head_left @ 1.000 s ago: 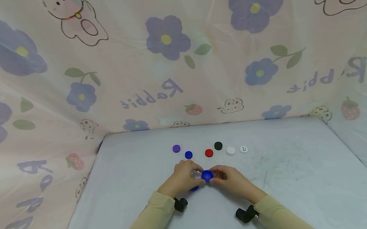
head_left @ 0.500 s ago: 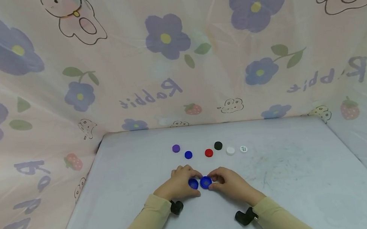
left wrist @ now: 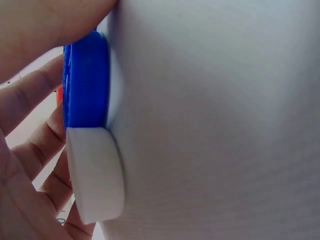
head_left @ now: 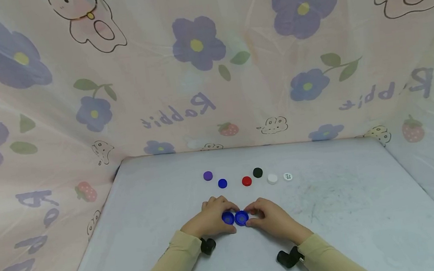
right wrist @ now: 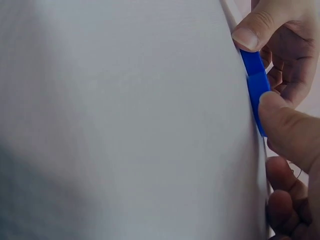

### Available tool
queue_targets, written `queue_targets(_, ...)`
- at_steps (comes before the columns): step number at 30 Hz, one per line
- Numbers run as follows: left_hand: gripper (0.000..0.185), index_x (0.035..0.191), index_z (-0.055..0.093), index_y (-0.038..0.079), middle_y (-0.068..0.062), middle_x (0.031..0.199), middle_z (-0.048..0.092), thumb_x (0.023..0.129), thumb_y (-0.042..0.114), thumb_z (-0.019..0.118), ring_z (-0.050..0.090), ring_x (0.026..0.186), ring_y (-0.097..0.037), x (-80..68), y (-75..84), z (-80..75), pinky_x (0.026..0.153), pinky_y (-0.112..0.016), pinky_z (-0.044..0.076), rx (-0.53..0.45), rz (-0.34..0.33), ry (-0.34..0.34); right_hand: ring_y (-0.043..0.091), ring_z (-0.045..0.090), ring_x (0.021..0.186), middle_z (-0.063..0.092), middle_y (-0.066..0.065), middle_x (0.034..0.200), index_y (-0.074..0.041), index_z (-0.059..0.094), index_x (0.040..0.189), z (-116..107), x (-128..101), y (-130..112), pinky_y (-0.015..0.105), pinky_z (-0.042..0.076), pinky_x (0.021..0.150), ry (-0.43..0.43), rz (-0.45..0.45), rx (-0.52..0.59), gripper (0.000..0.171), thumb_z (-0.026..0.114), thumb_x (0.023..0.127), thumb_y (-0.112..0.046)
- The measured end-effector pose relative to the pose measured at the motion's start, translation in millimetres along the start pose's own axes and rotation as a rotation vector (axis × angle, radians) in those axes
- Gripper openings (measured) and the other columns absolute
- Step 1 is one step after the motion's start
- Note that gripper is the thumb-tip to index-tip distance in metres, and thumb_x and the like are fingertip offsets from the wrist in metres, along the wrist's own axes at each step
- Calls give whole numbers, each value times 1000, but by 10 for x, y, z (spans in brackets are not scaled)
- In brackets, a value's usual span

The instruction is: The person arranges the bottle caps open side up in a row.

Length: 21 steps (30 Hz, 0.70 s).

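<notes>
Two blue bottle caps lie on the table side by side, hollow side up, their rims meeting or nearly so. My left hand (head_left: 212,217) curls its thumb and fingers round the left blue bottle cap (head_left: 228,218). A white bottle cap (left wrist: 95,175) sits against a blue bottle cap (left wrist: 87,82) under that hand in the left wrist view; the hand hides it from the head view. With thumb and forefinger, my right hand (head_left: 272,218) holds the right blue bottle cap (head_left: 241,218) at its right side.
Farther back on the table (head_left: 352,227) lie a purple cap (head_left: 207,176), a blue cap (head_left: 222,183), a red cap (head_left: 247,181), a black cap (head_left: 258,173), a white cap (head_left: 272,179) and a printed white cap (head_left: 288,176). A patterned curtain (head_left: 252,91) stands behind.
The right blue bottle cap, earlier between both hands, has come down to the table and slid left against the other. My left hand has let go of it and moved round the left cap.
</notes>
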<state>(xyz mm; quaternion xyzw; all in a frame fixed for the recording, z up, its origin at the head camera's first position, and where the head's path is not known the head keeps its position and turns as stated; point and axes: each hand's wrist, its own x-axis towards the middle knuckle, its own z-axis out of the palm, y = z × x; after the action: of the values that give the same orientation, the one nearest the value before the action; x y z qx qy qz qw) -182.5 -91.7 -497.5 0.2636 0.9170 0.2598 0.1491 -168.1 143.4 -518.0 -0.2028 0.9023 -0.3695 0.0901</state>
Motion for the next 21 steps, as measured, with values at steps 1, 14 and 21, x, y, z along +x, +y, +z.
queue_targets(1,49,118,67,29,13,108,53,73,36,84,43,104,-14,-1,-1,2,88,-38,30,1,-1,0,11,50,78,55,-12,90,-25,69,111,1,0,-2,26,44,67,1,-3,1,31,77,83,-35)
queue_targets(14,49,118,66,28,12,108,53,73,37,84,43,104,-14,5,-10,4,87,-38,30,10,10,7,11,49,78,56,-11,91,-25,70,111,0,-10,-16,26,43,67,6,-3,-3,32,78,82,-34)
queue_targets(21,50,118,67,29,11,108,53,72,37,85,43,104,-14,1,-3,1,86,-38,30,12,10,5,11,51,83,58,-11,95,-26,68,113,-19,-28,4,27,45,72,2,15,18,34,77,83,-37)
